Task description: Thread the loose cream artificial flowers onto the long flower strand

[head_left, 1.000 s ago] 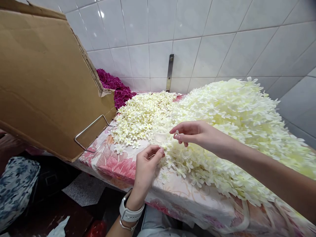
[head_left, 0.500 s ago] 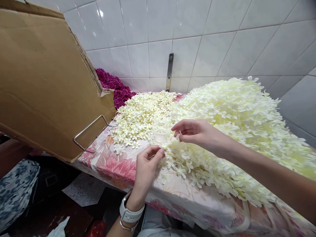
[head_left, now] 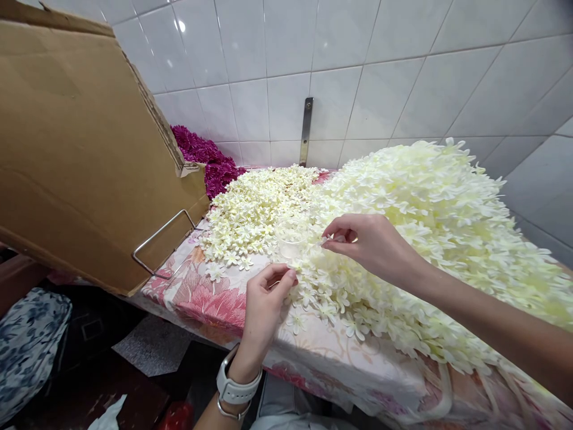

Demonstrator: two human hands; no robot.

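Note:
My left hand, with a white watch on its wrist, is closed in a pinch just above the front of the flower-print cloth. What its fingertips hold is too small to make out. To its right and a bit farther back, my right hand pinches a small white flower between thumb and forefinger. A clear plastic cup stands between the two hands, among loose flowers. Behind it spreads a heap of small cream-white flowers. A larger pile of pale yellow-white flowers rises behind and under my right forearm.
A big cardboard box stands at the left, with a bent metal wire frame by its lower edge. Purple flowers lie behind the box. A metal bracket is fixed to the tiled wall. Part of another person's arm shows at far left.
My right hand has shifted slightly right, and its fingers have drawn closer together around the small white flower. My left hand has stayed almost still.

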